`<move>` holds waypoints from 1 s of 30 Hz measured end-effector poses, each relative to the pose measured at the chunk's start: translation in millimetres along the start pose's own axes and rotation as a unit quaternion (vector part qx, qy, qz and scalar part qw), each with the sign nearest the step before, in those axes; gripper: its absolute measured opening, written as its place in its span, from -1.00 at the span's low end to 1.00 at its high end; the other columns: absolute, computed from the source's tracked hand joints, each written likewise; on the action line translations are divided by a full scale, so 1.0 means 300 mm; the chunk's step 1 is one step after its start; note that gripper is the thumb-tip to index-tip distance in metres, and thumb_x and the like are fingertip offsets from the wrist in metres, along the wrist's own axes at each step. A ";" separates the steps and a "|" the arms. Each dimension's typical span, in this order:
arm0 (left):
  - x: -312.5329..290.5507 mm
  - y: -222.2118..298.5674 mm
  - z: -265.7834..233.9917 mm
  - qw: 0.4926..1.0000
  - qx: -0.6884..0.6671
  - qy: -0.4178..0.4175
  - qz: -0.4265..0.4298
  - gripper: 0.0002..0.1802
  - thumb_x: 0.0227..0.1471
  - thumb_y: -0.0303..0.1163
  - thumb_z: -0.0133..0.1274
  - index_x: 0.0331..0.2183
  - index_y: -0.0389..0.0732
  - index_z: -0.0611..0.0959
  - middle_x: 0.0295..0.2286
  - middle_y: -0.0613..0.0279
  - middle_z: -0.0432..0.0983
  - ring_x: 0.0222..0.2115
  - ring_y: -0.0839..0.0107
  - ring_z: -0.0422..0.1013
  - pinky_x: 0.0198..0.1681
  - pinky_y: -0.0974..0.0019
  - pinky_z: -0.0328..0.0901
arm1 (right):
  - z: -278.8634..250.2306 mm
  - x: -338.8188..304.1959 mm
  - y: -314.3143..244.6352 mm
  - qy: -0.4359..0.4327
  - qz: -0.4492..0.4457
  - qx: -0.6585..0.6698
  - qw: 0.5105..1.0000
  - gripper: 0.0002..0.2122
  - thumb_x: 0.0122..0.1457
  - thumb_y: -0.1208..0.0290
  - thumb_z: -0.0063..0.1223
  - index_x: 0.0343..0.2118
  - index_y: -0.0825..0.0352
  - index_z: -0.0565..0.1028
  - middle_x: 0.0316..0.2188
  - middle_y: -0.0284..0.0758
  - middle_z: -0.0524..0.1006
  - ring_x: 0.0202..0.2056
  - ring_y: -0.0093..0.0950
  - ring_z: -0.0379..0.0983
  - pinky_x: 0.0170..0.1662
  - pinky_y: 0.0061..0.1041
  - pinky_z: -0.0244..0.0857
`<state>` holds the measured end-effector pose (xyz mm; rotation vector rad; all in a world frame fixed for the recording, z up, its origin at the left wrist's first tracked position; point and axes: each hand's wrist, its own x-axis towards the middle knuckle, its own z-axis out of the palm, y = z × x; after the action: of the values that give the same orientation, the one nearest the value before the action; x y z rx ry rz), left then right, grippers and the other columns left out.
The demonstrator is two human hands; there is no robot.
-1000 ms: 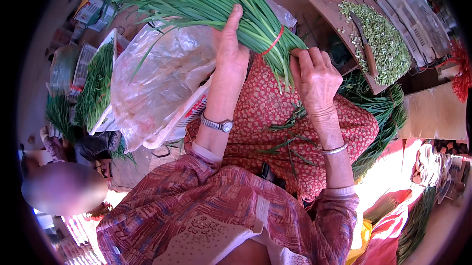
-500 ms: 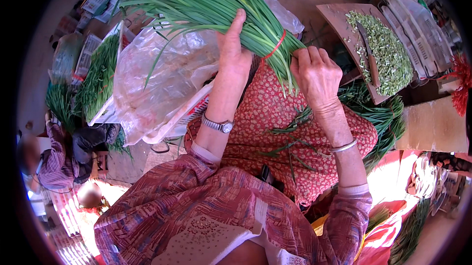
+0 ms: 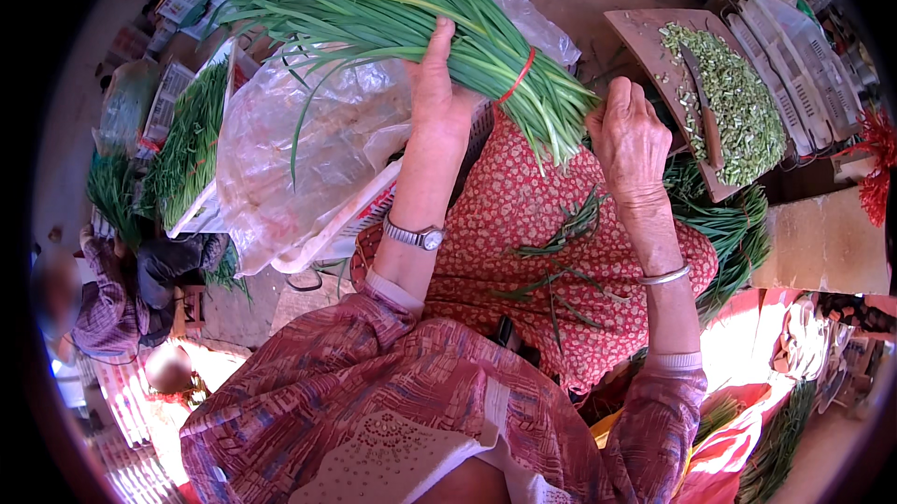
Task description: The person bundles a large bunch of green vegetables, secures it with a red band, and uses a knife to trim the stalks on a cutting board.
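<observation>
A thick bunch of green garlic chives [image 3: 420,28] lies across my left hand [image 3: 437,84], its leaves spreading to the far left. My left thumb presses over the top; the other fingers are hidden beneath the bunch. A red band [image 3: 519,76] circles it near the pale stem ends. At those ends is my right hand [image 3: 631,130], fingers curled in a pinch; what sits between the fingertips cannot be made out. Loose chive leaves [image 3: 570,228] are scattered over the red floral cloth [image 3: 486,233] on my lap.
A crate lined with clear plastic [image 3: 308,130] stands beyond my left arm. To the right, a board [image 3: 645,46] carries chopped stems [image 3: 738,112] and a knife [image 3: 707,121]. More chives [image 3: 738,233] lie beside my lap, and others fill a crate [image 3: 192,149] at left, near another person [image 3: 112,303].
My right hand has shifted right and slightly away from me, along the stem ends. The bunch has tilted a little, its stem ends moving right; my left hand moved slightly left.
</observation>
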<state>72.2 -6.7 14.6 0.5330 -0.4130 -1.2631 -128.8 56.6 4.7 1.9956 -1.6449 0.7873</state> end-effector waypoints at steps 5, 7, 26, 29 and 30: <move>0.075 0.048 -0.061 0.999 -0.027 0.031 -0.018 -0.44 -0.01 -0.33 0.31 0.02 -0.17 0.50 -0.04 0.20 0.48 0.00 0.20 0.39 0.10 -0.08 0.33 | 0.002 -0.192 0.240 -0.067 0.092 -0.038 0.993 -0.78 0.05 0.44 0.10 -0.35 0.29 0.26 -0.44 -0.19 0.45 -0.47 -0.16 0.52 -0.48 -0.21 0.44; 0.075 0.052 -0.053 0.999 -0.017 0.030 0.007 -0.43 -0.01 -0.30 0.31 0.03 -0.17 0.49 -0.03 0.20 0.48 0.01 0.20 0.39 0.10 -0.08 0.32 | -0.022 -0.322 0.394 -0.126 0.148 -0.094 0.977 -0.78 0.08 0.41 0.10 -0.31 0.30 0.28 -0.41 -0.13 0.51 -0.46 -0.13 0.55 -0.47 -0.16 0.44; -0.091 -0.020 0.073 0.998 -0.005 -0.065 -0.014 -0.36 0.04 -0.34 0.27 0.12 -0.17 0.38 0.01 0.22 0.44 0.02 0.33 0.39 0.11 0.18 0.32 | -0.088 0.040 -0.048 -0.228 0.083 0.299 0.923 0.08 -0.22 0.05 0.47 0.34 0.25 0.01 0.02 0.04 0.37 0.03 0.00 0.35 0.10 -0.09 0.27; -0.131 -0.020 0.081 0.997 0.022 -0.056 -0.040 -0.36 0.03 -0.38 0.26 0.12 -0.19 0.38 0.00 0.20 0.45 0.00 0.33 0.40 0.09 0.18 0.34 | -0.086 -0.024 -0.065 -0.226 0.093 0.302 0.921 0.06 -0.21 0.09 0.48 0.32 0.27 0.03 0.01 0.05 0.36 0.02 0.01 0.36 0.08 -0.10 0.30; -0.141 -0.018 0.081 0.996 0.038 -0.045 -0.060 -0.36 0.03 -0.41 0.26 0.12 -0.20 0.38 -0.01 0.19 0.45 0.00 0.34 0.41 0.08 0.18 0.35 | -0.094 -0.018 -0.066 -0.218 0.092 0.312 0.920 0.03 -0.19 0.11 0.48 0.32 0.29 0.04 0.01 0.05 0.36 0.02 0.01 0.37 0.07 -0.11 0.30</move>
<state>43.3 29.4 31.0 0.5723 -0.5125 -1.3943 -114.3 82.9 22.6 2.6290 -2.0366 1.1057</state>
